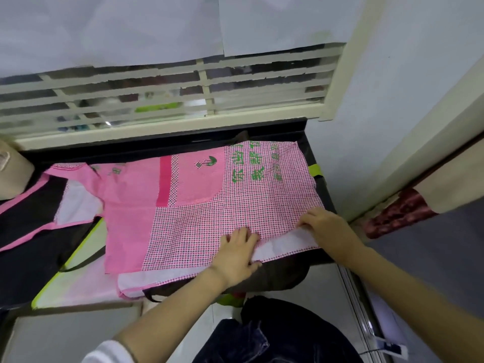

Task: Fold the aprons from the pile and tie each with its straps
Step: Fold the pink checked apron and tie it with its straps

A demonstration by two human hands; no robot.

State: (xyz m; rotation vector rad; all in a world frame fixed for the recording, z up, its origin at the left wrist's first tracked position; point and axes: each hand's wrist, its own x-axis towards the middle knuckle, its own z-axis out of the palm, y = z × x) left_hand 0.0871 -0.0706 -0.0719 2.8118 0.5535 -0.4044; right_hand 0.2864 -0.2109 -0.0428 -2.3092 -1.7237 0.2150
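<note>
A pink checked apron [209,210] with green lettering and a plain pink pocket lies spread on a dark table [318,195]. Its near edge is turned up, showing the white underside [285,244]. My left hand [237,254] presses flat on the cloth at that near edge, thumb at the fold. My right hand [324,226] rests on the apron's near right corner with its fingers at the folded edge. A second apron [28,221], black with pink trim, lies at the left.
A barred window frame [167,100] runs behind the table. A wall stands to the right, with a dark red cloth [398,213] at its foot. Dark fabric [275,334] lies on the floor below. A yellow-green edged sheet [78,279] lies under the aprons.
</note>
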